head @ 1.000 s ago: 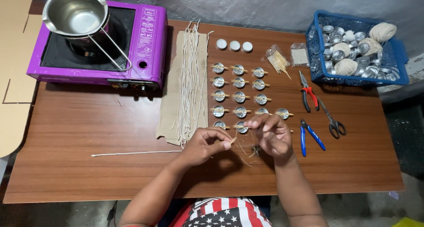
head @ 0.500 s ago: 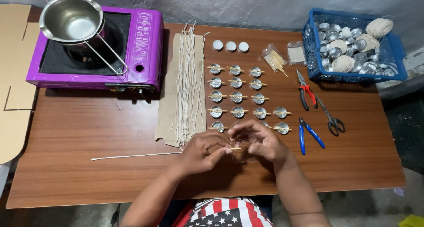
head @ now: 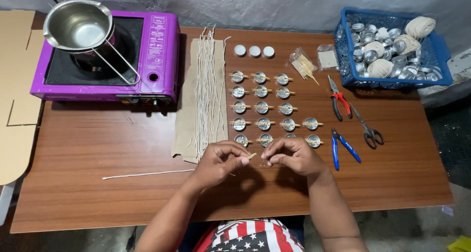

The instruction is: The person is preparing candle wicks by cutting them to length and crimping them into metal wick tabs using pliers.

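Compared with half a second ago, the two hands have drawn a little apart and lifted off the clump they made over the table: the left hand (head: pixel 222 161) now pinches a short wooden stick (head: pixel 251 156) between thumb and fingertips, the other fingers curled in, while the right hand (head: pixel 290 156) is closed in a similar fine pinch just beside the stick's free end, on what looks like a thin thread, too fine to make out for sure. A second ago loose fibres hung between the hands; now they are gathered in, which suggests the binding of stick and thread is being pulled snug. Directly beyond the knuckles lies the nearest row of small metal cups (head: pixel 265 139), each with sticks laid across, so there is little room forward. To the left of the left hand a loose white string (head: pixel 147 174) lies on bare wood, with open table toward the person. Right of the right hand sit blue pliers (head: pixel 345 148), then scissors (head: pixel 367 128) and red pliers (head: pixel 340 102). Farther off are the cut wicks (head: pixel 206 90) on cardboard, the purple stove (head: pixel 108 55) with its pot, and the blue basket (head: pixel 438 51) at the far right edge.
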